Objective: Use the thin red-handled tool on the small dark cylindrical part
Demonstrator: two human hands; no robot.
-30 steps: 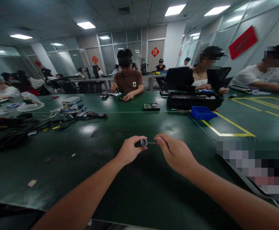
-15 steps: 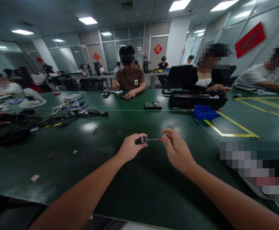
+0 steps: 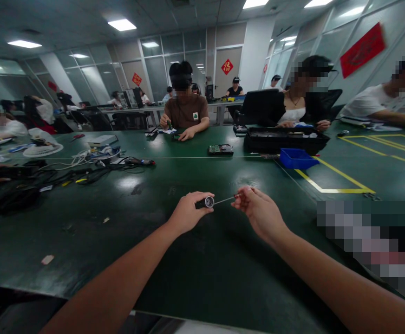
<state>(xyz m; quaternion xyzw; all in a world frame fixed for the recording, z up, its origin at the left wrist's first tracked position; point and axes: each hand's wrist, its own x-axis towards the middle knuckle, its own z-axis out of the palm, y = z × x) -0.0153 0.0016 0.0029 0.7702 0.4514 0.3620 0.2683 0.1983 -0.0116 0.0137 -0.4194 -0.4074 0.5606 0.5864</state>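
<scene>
My left hand is closed around a short black screwdriver handle with a silver round end facing me. A thin metal bit runs from that end to the right. My right hand pinches the far end of the bit between thumb and fingertips, just above the dark green table. Both forearms reach in from the bottom edge.
A tangle of cables lies at the left. Farther back sit a circuit board, a black case and a blue bin. Yellow tape lines mark the right side. Several people sit working around the table.
My right hand has drawn the bit farther out to the right of the handle and tilted its end slightly upward. The left hand has stayed in place.
</scene>
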